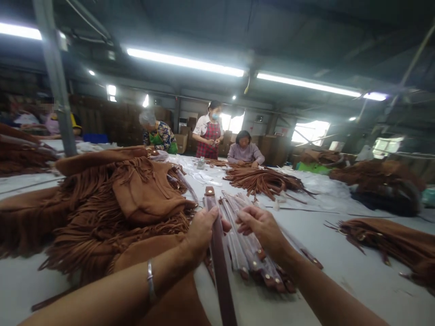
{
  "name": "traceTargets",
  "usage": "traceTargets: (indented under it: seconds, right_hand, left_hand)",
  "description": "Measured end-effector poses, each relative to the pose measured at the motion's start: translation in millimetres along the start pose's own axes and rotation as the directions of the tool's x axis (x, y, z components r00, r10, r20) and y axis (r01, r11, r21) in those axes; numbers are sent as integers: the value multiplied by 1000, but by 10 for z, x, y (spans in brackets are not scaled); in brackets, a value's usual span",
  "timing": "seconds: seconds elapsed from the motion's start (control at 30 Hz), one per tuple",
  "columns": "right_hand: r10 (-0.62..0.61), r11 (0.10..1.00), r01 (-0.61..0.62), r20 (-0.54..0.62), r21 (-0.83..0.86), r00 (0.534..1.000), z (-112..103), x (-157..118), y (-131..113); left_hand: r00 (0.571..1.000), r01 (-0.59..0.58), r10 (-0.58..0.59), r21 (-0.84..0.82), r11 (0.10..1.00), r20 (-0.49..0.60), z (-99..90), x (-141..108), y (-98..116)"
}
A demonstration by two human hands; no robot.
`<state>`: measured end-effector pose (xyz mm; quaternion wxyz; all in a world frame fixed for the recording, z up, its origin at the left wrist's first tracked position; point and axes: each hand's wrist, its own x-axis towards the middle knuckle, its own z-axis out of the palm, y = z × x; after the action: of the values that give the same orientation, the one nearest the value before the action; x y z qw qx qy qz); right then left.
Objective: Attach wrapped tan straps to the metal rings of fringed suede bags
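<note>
The left hand (204, 230) is clamping a long dark-brown leather strap (221, 267) upright before the wearer; clear plastic is covering its upper part, so this one looks partly sleeved, though how far down the cover is reaching I cannot tell. The right hand (258, 222) is hovering beside it, fingers curling together, perhaps pinching something hidden. Just beyond, a pile of brown straps in clear plastic sleeves (239, 251) is lying on the white tabletop (329, 280), apparently finished, studded ends showing. Leftward, brown suede fringed pieces (142, 194) are lying heaped. Farther off, loose brown fringe strips (265, 179) are waiting near a seated co-worker in lilac (245, 153); how many straps are remaining isn't showing.
</note>
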<state>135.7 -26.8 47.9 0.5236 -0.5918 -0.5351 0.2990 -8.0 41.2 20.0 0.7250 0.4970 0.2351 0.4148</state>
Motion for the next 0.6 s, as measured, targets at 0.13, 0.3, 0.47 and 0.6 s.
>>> traceTargets:
  seconds: [0.13, 0.3, 0.47, 0.6]
  right_hand:
    - [-73, 997, 72, -95, -18, 993, 56, -37, -304]
    - [-86, 996, 85, -42, -5, 995, 437, -42, -492]
    - [-64, 994, 67, -35, 89, 997, 210, -15, -939]
    - [26, 966, 53, 301, -252, 953, -292, -54, -1223]
  left_hand:
    - [996, -62, 55, 111, 992, 69, 158, -228, 46]
    - [922, -387, 338, 379, 841, 191, 312, -264, 99]
    - [900, -281, 35, 515, 809, 435, 120, -82, 238]
    - [923, -150, -124, 638, 755, 364, -299, 223, 260]
